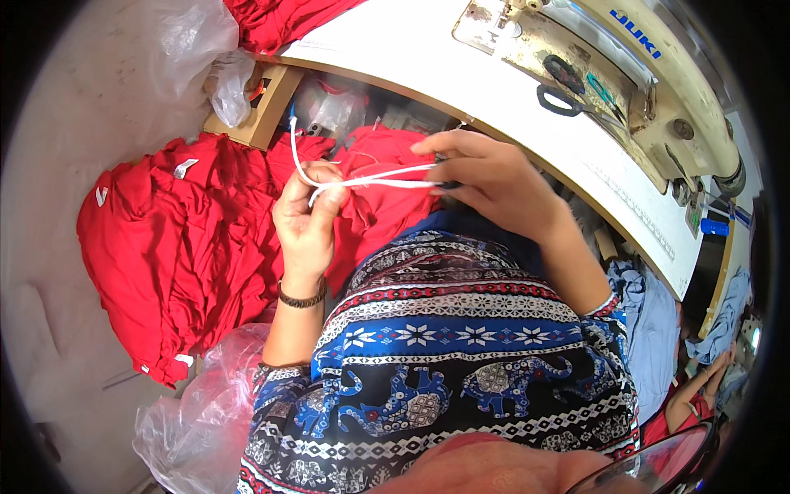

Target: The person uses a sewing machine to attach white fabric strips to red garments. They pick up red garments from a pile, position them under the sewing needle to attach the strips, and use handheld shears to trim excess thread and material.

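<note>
A thin white cord point(387, 183) is stretched in two strands between my hands, above my lap. My left hand point(306, 216) pinches it between thumb and fingertips, and a loose end point(295, 140) sticks up past the fingers. At the other side, the strands run into the curled fingers of my right hand point(506, 183), which is slightly blurred; how its fingertips grip them is partly hidden. Beneath the cord lies red fabric point(383, 148), apart from the strands.
A large heap of red garments point(164, 247) with white tags stands at my left, clear plastic point(197, 420) below it. Ahead curves a white sewing table point(387, 41) bearing a sewing machine point(675, 74) and black-handled scissors point(568, 103). Blue cloth point(646, 329) hangs at right, near another person's arm point(691, 395).
</note>
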Demonstrator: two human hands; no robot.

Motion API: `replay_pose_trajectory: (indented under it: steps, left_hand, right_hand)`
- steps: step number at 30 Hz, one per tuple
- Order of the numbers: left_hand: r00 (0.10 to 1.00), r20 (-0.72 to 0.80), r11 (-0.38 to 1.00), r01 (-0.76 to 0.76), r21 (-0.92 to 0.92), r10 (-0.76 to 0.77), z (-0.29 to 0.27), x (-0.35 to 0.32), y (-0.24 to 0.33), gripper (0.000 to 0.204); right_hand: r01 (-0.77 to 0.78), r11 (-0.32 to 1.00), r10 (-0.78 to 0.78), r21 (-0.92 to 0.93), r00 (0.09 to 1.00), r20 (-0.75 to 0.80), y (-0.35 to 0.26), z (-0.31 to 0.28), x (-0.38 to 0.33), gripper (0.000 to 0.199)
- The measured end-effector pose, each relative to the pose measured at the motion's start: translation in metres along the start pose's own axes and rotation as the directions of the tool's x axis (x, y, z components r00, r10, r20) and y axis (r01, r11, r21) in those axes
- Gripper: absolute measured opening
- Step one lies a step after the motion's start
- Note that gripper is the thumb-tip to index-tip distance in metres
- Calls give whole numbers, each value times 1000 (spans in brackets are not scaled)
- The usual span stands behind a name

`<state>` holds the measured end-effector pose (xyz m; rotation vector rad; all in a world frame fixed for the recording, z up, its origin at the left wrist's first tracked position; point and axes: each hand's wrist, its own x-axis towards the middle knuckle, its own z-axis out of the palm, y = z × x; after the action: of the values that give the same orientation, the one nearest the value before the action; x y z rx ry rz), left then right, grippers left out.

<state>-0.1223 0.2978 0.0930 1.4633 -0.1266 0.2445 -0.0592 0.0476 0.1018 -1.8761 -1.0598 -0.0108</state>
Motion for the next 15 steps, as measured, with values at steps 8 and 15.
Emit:
replay_pose_trajectory:
  steps: [8, 15]
  left_hand:
    - [985, 84, 973, 136, 189, -154, 26, 1, -40, 7]
    - [949, 115, 954, 283, 96, -293, 32, -2, -50, 13]
  right_hand:
    - [-60, 996, 41, -68, 967, -250, -2, 20, -1, 43]
    - [-241, 958, 248, 154, 968, -32, 20, 40, 1, 33]
